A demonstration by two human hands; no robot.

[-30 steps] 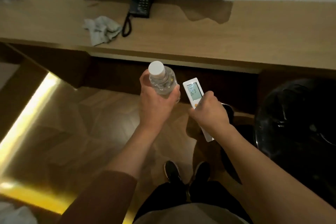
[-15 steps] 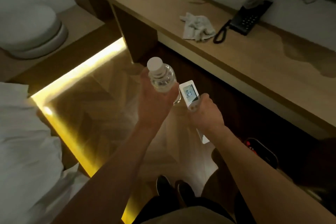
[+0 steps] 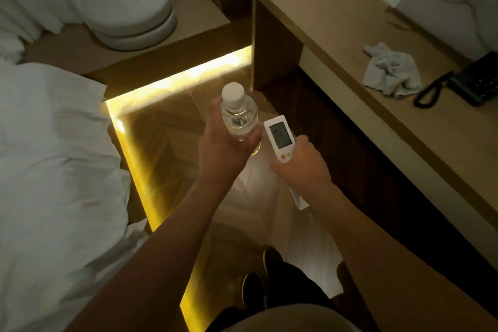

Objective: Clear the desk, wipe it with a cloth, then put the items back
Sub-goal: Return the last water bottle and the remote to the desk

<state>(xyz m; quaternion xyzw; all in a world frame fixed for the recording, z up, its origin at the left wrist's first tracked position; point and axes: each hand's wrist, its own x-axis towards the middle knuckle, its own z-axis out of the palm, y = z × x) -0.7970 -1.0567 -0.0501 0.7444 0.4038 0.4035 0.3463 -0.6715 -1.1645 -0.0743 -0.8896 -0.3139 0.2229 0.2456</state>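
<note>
My left hand (image 3: 223, 148) grips a clear water bottle (image 3: 238, 113) with a white cap, held upright over the floor. Beside it my right hand (image 3: 299, 167) holds a white remote control (image 3: 279, 137) with its small screen facing up. Both are off the wooden desk (image 3: 350, 35), which runs along the right. On the desk lie a crumpled grey cloth (image 3: 390, 70) and, at the right edge, a black corded telephone (image 3: 474, 83).
A bed with white bedding (image 3: 54, 170) fills the left, with a glowing yellow light strip (image 3: 151, 170) along its base. A round white pouffe (image 3: 129, 8) sits on a low platform at the back. My feet stand on the wooden floor between bed and desk.
The view has swung left, so the desk now lies to the right and the bed has come into view. Both hands keep the bottle and remote in the same grip.
</note>
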